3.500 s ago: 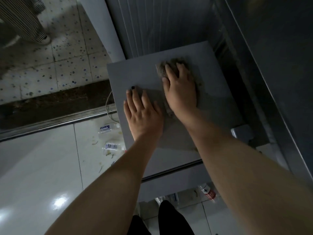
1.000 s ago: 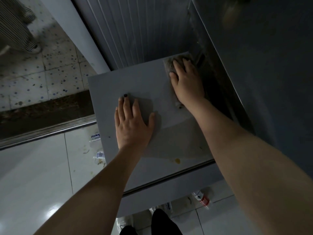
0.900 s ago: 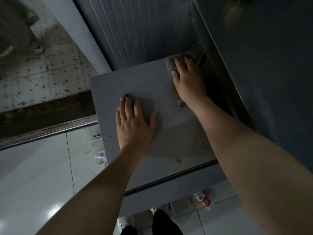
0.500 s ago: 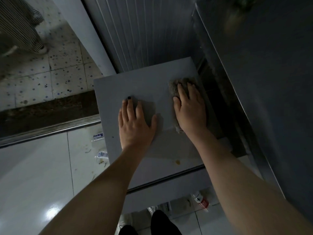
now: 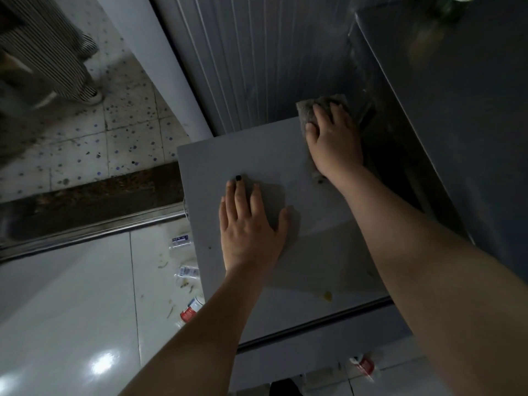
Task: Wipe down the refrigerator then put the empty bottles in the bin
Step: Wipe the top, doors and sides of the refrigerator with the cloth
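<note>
I look down on the flat grey top of a small refrigerator (image 5: 328, 247). My left hand (image 5: 250, 224) lies flat on it near the middle, fingers spread, holding nothing. My right hand (image 5: 333, 138) presses a grey-brown cloth (image 5: 310, 110) against the top's far right corner, and the cloth sticks out past my fingertips. A small yellow stain (image 5: 327, 295) marks the top near its front edge. Empty bottles lie on the floor: one with a red label (image 5: 193, 308) left of the refrigerator, another (image 5: 364, 364) in front of it, and clear ones (image 5: 187, 272) beside the left one.
A tall dark cabinet (image 5: 457, 124) stands close on the right, with a narrow gap beside the refrigerator. A ribbed wall panel (image 5: 257, 61) is behind. A metal door threshold (image 5: 85, 232) crosses the floor at left. A person in striped trousers (image 5: 48, 55) stands at top left.
My right hand has slid the cloth away from me, back to the far right corner of the top, after pulling it nearer half a second ago. My left hand has stayed flat in place.
</note>
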